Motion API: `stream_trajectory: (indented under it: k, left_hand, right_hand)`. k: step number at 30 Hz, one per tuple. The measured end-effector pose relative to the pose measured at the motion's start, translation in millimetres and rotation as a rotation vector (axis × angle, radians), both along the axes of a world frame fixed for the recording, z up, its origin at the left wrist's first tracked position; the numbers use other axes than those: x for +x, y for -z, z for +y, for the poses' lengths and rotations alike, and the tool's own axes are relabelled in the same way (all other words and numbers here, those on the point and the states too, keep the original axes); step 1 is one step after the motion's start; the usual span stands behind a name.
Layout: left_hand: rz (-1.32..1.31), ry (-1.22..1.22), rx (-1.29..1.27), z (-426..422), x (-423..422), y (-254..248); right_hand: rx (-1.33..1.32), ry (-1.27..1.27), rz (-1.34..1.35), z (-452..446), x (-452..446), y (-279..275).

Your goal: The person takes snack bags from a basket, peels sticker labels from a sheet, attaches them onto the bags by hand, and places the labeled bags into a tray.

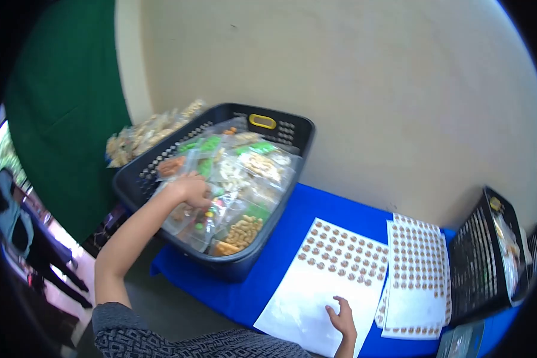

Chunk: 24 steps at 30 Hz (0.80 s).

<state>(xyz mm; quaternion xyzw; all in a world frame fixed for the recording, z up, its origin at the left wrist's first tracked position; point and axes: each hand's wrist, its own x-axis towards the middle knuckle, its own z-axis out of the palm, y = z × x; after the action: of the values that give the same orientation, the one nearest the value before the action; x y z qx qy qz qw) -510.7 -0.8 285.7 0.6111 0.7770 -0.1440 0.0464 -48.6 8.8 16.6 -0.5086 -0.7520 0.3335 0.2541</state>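
My left hand (195, 190) reaches into a large black plastic basket (253, 255). Its fingers curl down onto a clear snack packet (204, 219) with small coloured pieces inside; the fingertips are partly hidden and slightly blurred. Around it lie several other clear packets, among them one of peanut-like snacks (244, 230), some green ones (210, 143) and pale ones (262, 166). My right hand (343, 319) holds nothing and hovers at or just over a white sheet of round brown stickers (316, 301), thumb and fingers apart. Rows of stickers cover the sheet's upper part.
More sticker sheets (416, 310) lie to the right on the blue cloth (307, 203). A second black basket (474, 262) with packets stands at far right. Behind the large basket is a heap of packets (143, 140). A person (36, 238) stands at far left, beside a green curtain (65, 119).
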Motion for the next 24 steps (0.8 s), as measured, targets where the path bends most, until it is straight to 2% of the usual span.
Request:
stream_trajectory:
  k: [1,2,3,4,5,6,7,8,9,10,11,12,13,14,15,17,18,21,23,24]
  left_hand:
    - [-0.033,-0.025,-0.160,10,-7,7]
    - [-0.039,-0.035,-0.093,6,-4,0]
    - [-0.001,0.037,0.208,-7,5,-7]
    - [0.055,0.157,0.379,-16,6,-18]
    - [-0.083,0.294,0.614,-27,10,-27]
    - [-0.282,0.205,0.688,-38,37,-54]
    - [-0.235,0.256,0.901,-49,38,-57]
    - [-0.254,0.146,0.999,-65,40,-65]
    - [-0.387,0.186,1.227,-81,23,-57]
    - [-0.479,0.057,1.409,-101,20,-54]
    - [-0.559,0.071,1.522,-126,-6,-44]
    - [-0.080,0.347,1.349,-156,-20,-43]
    - [-0.243,0.420,1.336,-171,-5,-32]
    - [-0.233,0.301,1.495,-177,4,-15]
    - [-0.245,0.305,1.481,-185,4,-4]
    - [-0.556,0.180,1.825,-201,2,12]
    - [-0.560,0.181,1.819,-209,-1,16]
    - [-1.538,0.418,0.939,-232,-17,26]
    - [-2.003,0.526,0.193,-241,-20,35]
    - [-1.538,0.970,0.775,-173,84,21]
  right_hand:
    - [0.039,0.037,0.002,-7,5,1]
    - [0.065,0.075,0.000,-17,12,5]
    - [0.075,0.120,-0.005,-28,17,5]
    - [0.080,0.165,-0.010,-39,20,4]
    - [0.029,0.206,-0.043,-49,23,2]
    - [-0.023,0.238,-0.077,-60,25,1]
    - [-0.040,0.261,-0.093,-70,27,4]
    - [-0.051,0.278,-0.108,-79,29,6]
    - [-0.107,0.275,-0.099,-87,32,12]
    - [-0.135,0.301,-0.107,-93,33,16]
    - [-0.113,0.305,-0.156,-99,32,19]
    - [-0.085,0.304,-0.205,-101,32,19]
    - [-0.174,0.308,-0.175,-100,31,18]
    - [-0.191,0.319,-0.179,-99,29,16]
    - [-0.204,0.305,-0.250,-98,26,14]
    - [-0.272,0.268,-0.303,-95,27,15]
    - [-0.278,0.271,-0.303,-92,29,12]
    - [-0.348,0.242,-0.415,-76,27,-10]
    - [-0.449,-0.017,0.302,-60,19,-41]
    - [-0.488,-0.166,0.490,-55,9,-70]
